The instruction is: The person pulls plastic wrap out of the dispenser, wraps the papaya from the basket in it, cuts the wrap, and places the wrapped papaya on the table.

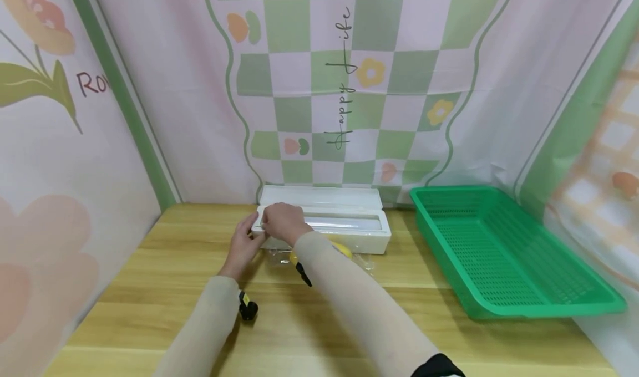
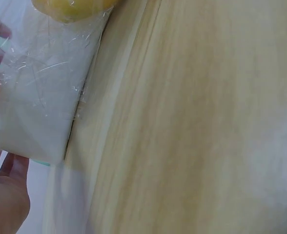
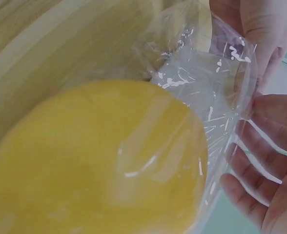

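A white cling film dispenser box (image 1: 349, 246) stands at the back of the table with its lid (image 1: 321, 197) raised and a film roll (image 1: 344, 223) inside. My left hand (image 1: 243, 249) grips the box's left end, fingers bent around its corner in the left wrist view. Clear cling film (image 3: 212, 97) hangs over the box front. At that same end my right hand (image 1: 285, 222) pinches the film's edge between thumb and fingers. Under the film, in front of the box, lies a smooth yellow rounded thing (image 3: 99, 156), partly hidden by my right sleeve in the head view.
A green plastic basket (image 1: 499, 307) with a perforated bottom stands at the right, reaching over the table's right edge. Behind the wooden table (image 1: 165, 288) hangs a checked, printed curtain (image 1: 329, 88), and more printed cloth closes off both sides.
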Motion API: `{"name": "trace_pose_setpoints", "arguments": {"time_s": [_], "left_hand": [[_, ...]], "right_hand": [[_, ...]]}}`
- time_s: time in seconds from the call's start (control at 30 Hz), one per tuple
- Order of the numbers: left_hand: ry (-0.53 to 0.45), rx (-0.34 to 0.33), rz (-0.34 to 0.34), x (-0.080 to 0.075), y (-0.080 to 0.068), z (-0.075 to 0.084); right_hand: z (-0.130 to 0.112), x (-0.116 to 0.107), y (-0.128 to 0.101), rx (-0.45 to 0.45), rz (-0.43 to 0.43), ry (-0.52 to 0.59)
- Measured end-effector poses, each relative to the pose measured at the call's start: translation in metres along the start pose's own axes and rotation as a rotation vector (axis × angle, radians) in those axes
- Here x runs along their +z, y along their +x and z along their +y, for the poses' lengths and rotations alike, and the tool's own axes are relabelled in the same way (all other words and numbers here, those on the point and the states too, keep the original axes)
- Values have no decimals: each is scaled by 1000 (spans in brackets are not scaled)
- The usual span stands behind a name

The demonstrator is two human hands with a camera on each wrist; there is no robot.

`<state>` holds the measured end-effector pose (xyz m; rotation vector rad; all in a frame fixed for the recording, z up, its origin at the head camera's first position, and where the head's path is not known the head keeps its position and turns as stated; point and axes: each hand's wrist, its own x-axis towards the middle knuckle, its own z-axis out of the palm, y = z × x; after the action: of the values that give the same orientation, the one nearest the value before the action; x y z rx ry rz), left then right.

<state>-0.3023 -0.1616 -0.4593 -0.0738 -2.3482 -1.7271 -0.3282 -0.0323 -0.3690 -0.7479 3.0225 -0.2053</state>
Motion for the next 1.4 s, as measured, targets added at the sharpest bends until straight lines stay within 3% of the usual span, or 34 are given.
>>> {"name": "trace_pose_setpoints", "arguments": {"time_s": [0.37,0.73,1.07,1.4], "left_hand": [[15,20,-41,-4,-3,1],[25,-2,-48,-7,-1,-3],[39,-1,-56,-4,2,-3],[15,-8,-57,-6,0,-3]], "right_hand": [[6,-7,-1,7,-28,35],[32,-13,-10,-19,-73,228],[42,-14,-19,23,-70,114],[60,-18,-30,12,-63,113]]}}
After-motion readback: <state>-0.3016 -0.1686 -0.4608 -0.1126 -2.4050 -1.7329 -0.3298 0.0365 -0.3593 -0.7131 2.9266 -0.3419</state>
